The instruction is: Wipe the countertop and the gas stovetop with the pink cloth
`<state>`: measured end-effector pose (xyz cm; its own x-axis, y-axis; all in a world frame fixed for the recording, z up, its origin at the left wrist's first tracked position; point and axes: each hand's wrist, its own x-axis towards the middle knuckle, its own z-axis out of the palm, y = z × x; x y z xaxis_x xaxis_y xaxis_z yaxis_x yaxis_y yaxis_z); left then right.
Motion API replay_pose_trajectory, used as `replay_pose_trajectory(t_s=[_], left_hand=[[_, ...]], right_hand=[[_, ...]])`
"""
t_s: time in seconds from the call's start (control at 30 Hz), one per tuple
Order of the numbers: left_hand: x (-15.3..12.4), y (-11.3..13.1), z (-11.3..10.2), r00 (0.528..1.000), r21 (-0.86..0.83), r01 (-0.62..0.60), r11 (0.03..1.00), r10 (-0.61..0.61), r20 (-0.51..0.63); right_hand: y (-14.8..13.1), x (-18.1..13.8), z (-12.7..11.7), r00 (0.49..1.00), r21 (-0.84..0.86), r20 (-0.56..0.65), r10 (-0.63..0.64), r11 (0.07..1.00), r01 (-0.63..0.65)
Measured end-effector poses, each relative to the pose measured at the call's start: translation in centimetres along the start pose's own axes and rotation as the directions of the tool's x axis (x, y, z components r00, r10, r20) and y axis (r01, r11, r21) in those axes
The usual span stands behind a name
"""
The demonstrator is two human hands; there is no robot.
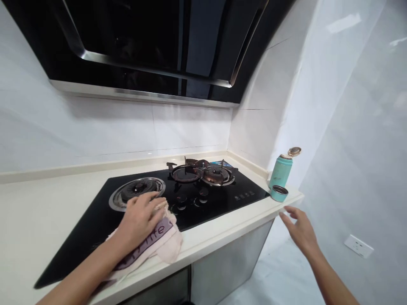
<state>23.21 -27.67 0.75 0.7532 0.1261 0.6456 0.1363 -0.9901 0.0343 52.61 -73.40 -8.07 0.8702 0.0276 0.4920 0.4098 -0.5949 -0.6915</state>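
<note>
Left hand (139, 217): While its fingers gripped the printed towel (153, 243) on the gas cooktop (214, 212), wiping looked partway done.
Right hand (300, 231): hung, fingers parted, empty, near the turquoise cup (280, 195).
Left burner (137, 189): lacked a pan support.

In the lower left half of the frame, dark letters on the purple band (152, 240) of the pale cloth (171, 249) ended in what read as "life"; those before it were unclear. Right of centre, the black cooktop's (219, 210) pale markings (244, 195) were too small to read.
</note>
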Motion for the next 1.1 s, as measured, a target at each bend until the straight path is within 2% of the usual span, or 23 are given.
replay_pose_trajectory(t_s=[0.1,0.2,0.33,0.43,0.6,0.73,1.0,1.1], left_hand=[[0.3,-1.5,0.9,0.964,-0.033,0.247,0.968,-0.242,0.109],[0.5,-1.8,1.3,0.926,-0.053,0.335,0.941,-0.318,0.202],[0.4,-1.5,1.3,0.936,-0.061,0.318,0.946,-0.303,0.179],[0.2,-1.6,1.1,0.934,-0.092,0.328,0.940,-0.307,0.185],[0.3,-2.0,1.0,0.933,-0.135,0.331,0.934,-0.302,0.198],[0.3,-2.2,1.1,0.938,-0.172,0.311,0.935,-0.272,0.214],[-0.2,-2.0,1.3,0.942,-0.161,0.306,0.938,-0.274,0.194],[-0.3,-1.6,1.1,0.943,-0.156,0.305,0.940,-0.275,0.186]], right_hand=[[3.8,3.5,-0.9,0.996,-0.107,-0.040,0.081,0.991,-0.085],[5.1,6.7,0.2,0.992,-0.183,-0.024,0.125,0.975,-0.128],[4.9,10.0,2.2,0.981,-0.259,-0.011,0.194,0.947,-0.190],[4.4,11.1,2.9,0.979,-0.279,-0.003,0.204,0.940,-0.197],[3.1,10.9,3.3,0.993,-0.251,-0.035,0.113,0.961,-0.118],[1.9,10.5,4.0,1.000,-0.204,-0.001,0.023,0.979,-0.023],[1.1,11.8,6.3,0.992,-0.166,0.083,0.096,0.983,-0.081],[1.3,12.0,6.9,0.992,-0.156,0.096,0.078,0.986,-0.062]])
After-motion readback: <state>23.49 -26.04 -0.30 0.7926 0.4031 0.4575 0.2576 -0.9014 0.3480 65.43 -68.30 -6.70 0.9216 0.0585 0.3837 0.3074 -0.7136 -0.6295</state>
